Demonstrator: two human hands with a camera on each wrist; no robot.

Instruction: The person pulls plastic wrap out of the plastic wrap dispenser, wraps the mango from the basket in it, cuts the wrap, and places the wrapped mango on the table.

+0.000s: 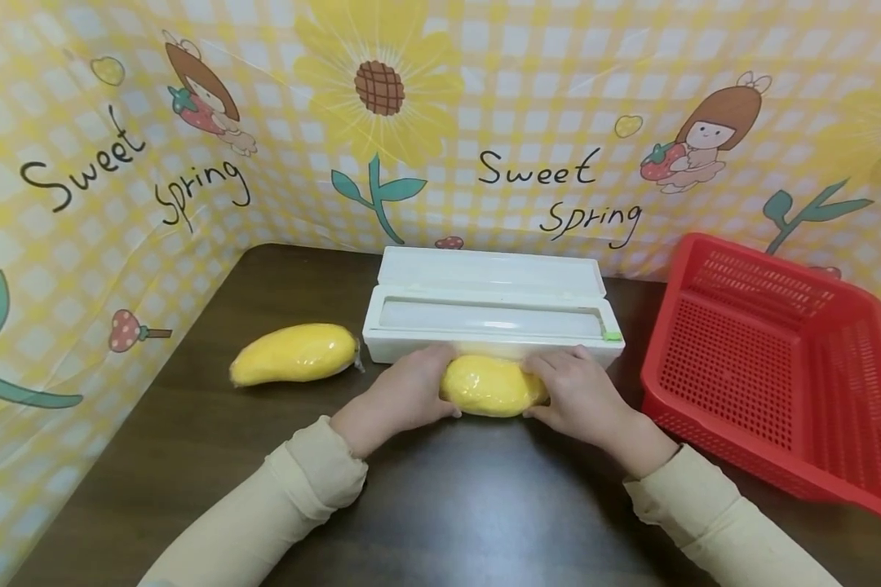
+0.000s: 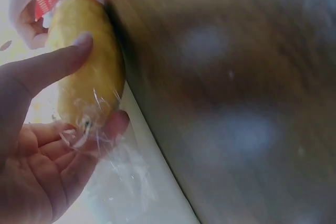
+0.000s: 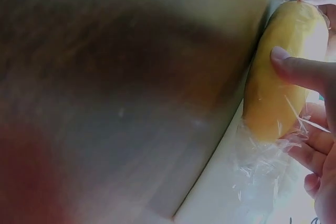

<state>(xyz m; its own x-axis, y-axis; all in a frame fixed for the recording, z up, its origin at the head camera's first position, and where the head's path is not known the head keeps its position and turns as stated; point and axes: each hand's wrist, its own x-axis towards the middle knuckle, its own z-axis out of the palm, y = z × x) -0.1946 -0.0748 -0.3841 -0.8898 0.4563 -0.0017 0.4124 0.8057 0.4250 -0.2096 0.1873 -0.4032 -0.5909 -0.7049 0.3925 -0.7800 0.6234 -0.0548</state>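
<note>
A yellow mango (image 1: 492,385) wrapped in clear film is held between both hands, just in front of a white cling film dispenser (image 1: 484,349). The left hand (image 1: 409,393) grips one end, with its thumb on the side toward the person and its fingers behind. At the other end the right hand (image 1: 578,398) grips in the same way. Loose, crumpled film (image 2: 123,174) trails from the mango's end in the left wrist view. More film (image 3: 262,158) bunches at the opposite end in the right wrist view.
A second film-wrapped mango (image 1: 297,355) lies on the dark table (image 1: 440,522) at left, a twisted film end at its right tip. The dispenser's lid (image 1: 492,271) stands raised, showing the roll. A red plastic basket (image 1: 664,379) occupies the right side. Patterned cloth (image 1: 264,106) hangs behind and at left.
</note>
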